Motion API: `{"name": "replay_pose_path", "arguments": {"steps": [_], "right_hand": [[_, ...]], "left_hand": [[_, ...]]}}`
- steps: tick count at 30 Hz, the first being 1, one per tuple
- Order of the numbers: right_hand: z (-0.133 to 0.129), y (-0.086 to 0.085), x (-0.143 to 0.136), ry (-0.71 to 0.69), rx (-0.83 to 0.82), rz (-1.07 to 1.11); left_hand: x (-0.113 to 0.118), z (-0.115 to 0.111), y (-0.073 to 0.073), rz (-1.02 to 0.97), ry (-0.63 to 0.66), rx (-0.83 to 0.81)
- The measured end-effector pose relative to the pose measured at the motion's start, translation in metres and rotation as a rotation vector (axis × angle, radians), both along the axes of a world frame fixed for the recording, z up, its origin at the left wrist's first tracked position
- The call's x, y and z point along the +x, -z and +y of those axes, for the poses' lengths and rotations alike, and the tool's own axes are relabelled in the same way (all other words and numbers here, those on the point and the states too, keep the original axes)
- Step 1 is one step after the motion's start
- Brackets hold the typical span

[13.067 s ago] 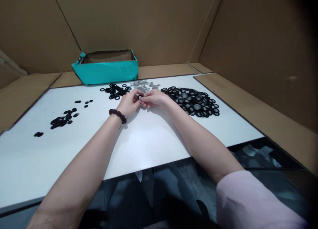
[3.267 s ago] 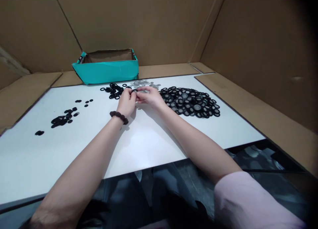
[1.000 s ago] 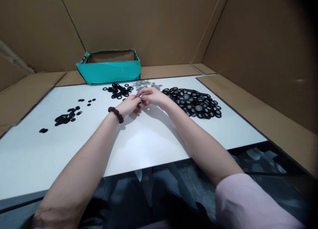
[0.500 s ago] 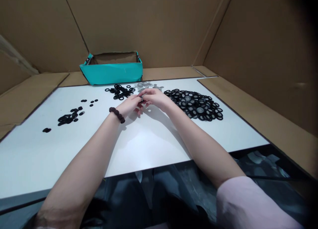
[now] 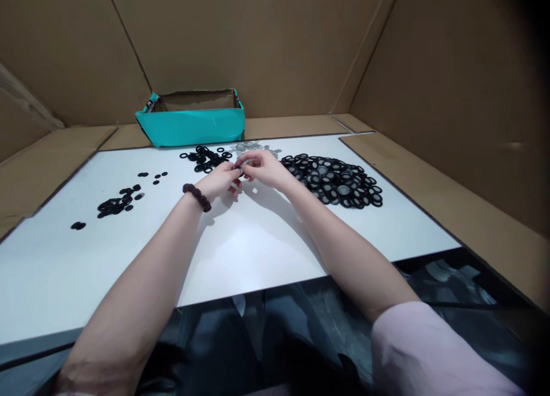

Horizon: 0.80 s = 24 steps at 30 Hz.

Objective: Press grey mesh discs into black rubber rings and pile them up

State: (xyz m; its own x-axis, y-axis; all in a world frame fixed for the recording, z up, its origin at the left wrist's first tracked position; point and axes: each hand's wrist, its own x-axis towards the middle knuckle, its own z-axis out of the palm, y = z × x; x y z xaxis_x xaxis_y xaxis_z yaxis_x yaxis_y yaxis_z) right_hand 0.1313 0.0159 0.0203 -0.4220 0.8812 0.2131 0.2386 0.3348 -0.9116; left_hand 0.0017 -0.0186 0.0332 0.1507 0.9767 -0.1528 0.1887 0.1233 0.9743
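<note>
My left hand [image 5: 222, 179] and my right hand [image 5: 261, 168] meet above the white tabletop [image 5: 253, 253]. Their fingers pinch together on a small dark piece that looks like a black ring; most of it is hidden by the fingertips. Just behind the left hand lies a loose pile of black rings [image 5: 205, 156]. Pale, translucent discs [image 5: 249, 148] are scattered beyond the fingers. To the right of my right hand spreads a large heap of black rings with grey centres [image 5: 339, 181].
A teal-fronted cardboard box [image 5: 193, 128] stands at the back edge. Small black discs [image 5: 116, 206] lie on the left, with a few more [image 5: 78, 226] nearer me. Tall cardboard walls [image 5: 266, 52] enclose the back and the sides.
The fingertips of both hands have shifted slightly and come a little further apart, around the small piece. The piles look the same; the whole view has drifted slightly.
</note>
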Motion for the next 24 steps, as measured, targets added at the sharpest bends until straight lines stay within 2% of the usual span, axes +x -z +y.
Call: {"name": "replay_pose_path", "arguments": {"steps": [2, 7, 12, 14, 16, 18, 20, 22, 24], "right_hand": [[0.001, -0.001, 0.002, -0.052, -0.036, -0.013], [0.002, 0.002, 0.003, -0.057, -0.071, 0.007], [0.004, 0.002, 0.005, -0.094, -0.102, -0.052], [0.005, 0.0, 0.005, -0.02, -0.054, -0.062], [0.005, -0.004, 0.008, 0.124, 0.062, -0.075], [0.004, -0.01, 0.021, 0.283, 0.197, -0.126], [0.0, -0.014, 0.042, 0.422, 0.299, -0.203], [-0.006, -0.014, 0.069, 0.487, 0.353, -0.337], [-0.014, -0.01, 0.094, 0.518, 0.347, -0.461]], "left_hand": [[0.0, 0.0, 0.001, 0.019, 0.037, -0.018], [0.003, 0.003, 0.008, 0.008, -0.076, -0.014], [0.003, 0.003, 0.01, -0.023, 0.059, -0.076], [0.001, 0.006, 0.011, -0.025, 0.037, -0.058], [-0.005, 0.012, 0.015, 0.056, -0.109, 0.05], [-0.018, 0.019, 0.021, 0.284, -0.39, 0.294], [-0.036, 0.024, 0.028, 0.548, -0.581, 0.438], [-0.053, 0.028, 0.035, 0.712, -0.674, 0.413], [-0.064, 0.03, 0.04, 0.794, -0.651, 0.344]]}}
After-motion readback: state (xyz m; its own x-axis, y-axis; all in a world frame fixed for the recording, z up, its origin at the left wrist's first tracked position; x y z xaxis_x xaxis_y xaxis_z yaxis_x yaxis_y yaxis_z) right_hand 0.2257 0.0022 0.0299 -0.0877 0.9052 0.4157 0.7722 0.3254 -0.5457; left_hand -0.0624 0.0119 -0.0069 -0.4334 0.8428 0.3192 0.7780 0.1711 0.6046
